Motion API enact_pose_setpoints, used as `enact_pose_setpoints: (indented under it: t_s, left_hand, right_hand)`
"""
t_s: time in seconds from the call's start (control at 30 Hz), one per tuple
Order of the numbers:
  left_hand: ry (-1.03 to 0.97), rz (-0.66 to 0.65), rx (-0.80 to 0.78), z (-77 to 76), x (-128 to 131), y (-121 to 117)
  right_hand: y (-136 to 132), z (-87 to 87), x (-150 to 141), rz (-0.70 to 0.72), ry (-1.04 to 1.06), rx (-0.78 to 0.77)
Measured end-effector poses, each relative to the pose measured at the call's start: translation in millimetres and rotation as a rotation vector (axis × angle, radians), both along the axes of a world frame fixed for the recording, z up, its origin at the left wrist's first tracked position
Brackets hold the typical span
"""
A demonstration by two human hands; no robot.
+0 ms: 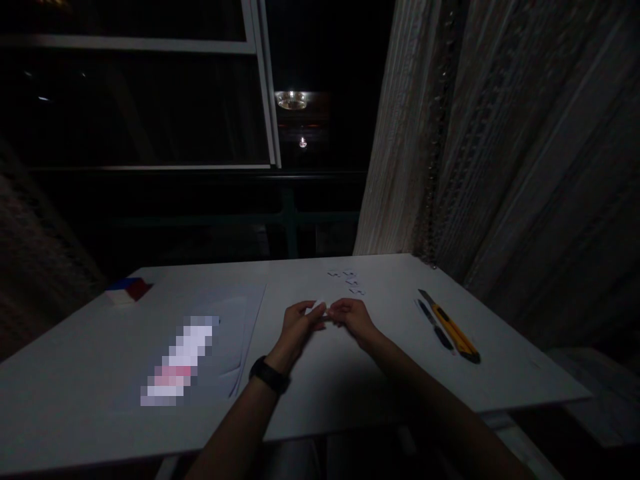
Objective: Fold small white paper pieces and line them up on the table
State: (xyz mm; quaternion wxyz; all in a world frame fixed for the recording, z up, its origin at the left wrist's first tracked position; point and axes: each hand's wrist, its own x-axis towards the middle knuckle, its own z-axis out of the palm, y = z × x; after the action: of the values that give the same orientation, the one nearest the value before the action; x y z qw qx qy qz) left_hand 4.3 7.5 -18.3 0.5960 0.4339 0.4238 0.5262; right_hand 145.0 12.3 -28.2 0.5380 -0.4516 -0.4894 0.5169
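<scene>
Over a smooth white table point(310, 403), left hand point(299, 323) pinching a flat white piece point(317, 305), right hand point(353, 317) gripping its edge

The single view looks from the wearer's head, above the near edge of a white, flat-topped table point(65, 400), facing forward and tilted down along its surface. The person's bare left hand point(300, 327) and bare right hand point(353, 318) sit near the camera, just below mid-frame, their forearms entering from the bottom edge. Well beyond, the wide view takes in a pale-framed window point(150, 45) and, rightward, a pale, striped fabric curtain point(395, 153).
</scene>
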Motion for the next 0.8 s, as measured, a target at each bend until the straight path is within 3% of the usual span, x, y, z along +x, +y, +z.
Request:
enact_pose_setpoints:
  t_s: [0.17, 0.37, 0.57, 0.8]
  left_hand:
    - [-0.089, -0.029, -0.055, 1.2, -1.9, -1.1]
    - [-0.106, 0.004, -0.048, 0.0, -2.7, 0.5]
    - [0.008, -0.038, 0.037, -3.3, -2.0, 2.6]
    - [-0.011, -0.065, 0.037, -5.4, -3.0, 2.7]
  right_hand:
    - [-0.3, 1.3, 0.0, -0.003, 0.04, -0.059]
    - [-1.9, 2.5, -0.9, 0.048, 0.089, -0.003]
    - [1.1, -0.2, -2.4, -0.043, 0.021, 0.065]
    - [2.6, -2.4, -1.6, -0.091, -0.074, 0.128]
